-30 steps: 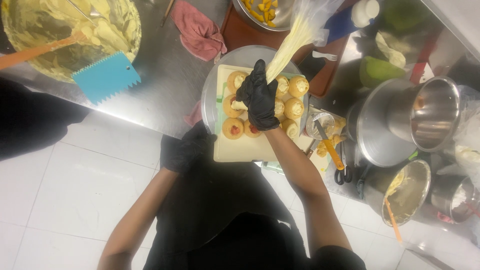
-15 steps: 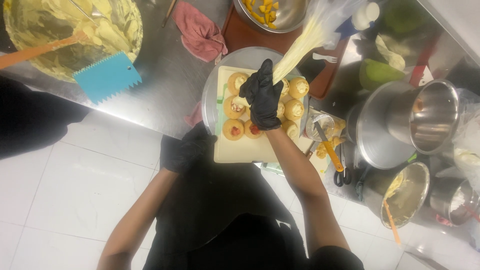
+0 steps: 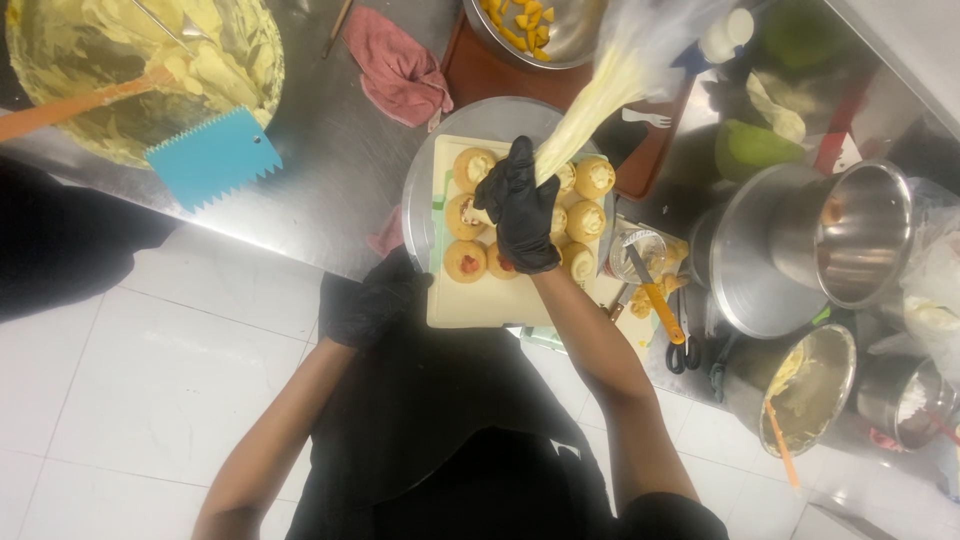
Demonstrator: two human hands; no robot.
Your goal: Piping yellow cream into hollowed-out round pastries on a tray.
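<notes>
Stainless steel counter (image 3: 340,170) runs across the top of the view, with white floor tiles (image 3: 150,380) below it and the person's black-clad body in the middle. On the counter sits a round metal tray (image 3: 480,115), and on that a pale rectangular cutting board (image 3: 480,300) that carries a cluster of small round golden pastry shells (image 3: 470,165) — some already topped with cream.

The right hand (image 3: 520,205), in a black glove, is closed tight around the narrow end of a clear plastic piping bag full of pale yellow cream (image 3: 610,80); the bag slants up and away to the right, and its tip is down among the shells, hidden under the glove. The left hand (image 3: 375,295), also in a black glove, rests at the near left edge of the board with fingers loosely curled, holding nothing that can be seen.

At the far left stands a large metal bowl of yellow cream (image 3: 150,70) with an orange spatula handle (image 3: 70,105) across it, and a blue toothed plastic scraper (image 3: 215,155) lies just beside it. A crumpled pink cloth (image 3: 395,70) lies behind the tray, near a metal bowl of chopped yellow fruit (image 3: 540,25). To the right of the board — a yellow-handled knife (image 3: 655,295), a shiny steel pot (image 3: 860,230) on its side, and a small steel bowl with cream (image 3: 810,390).
</notes>
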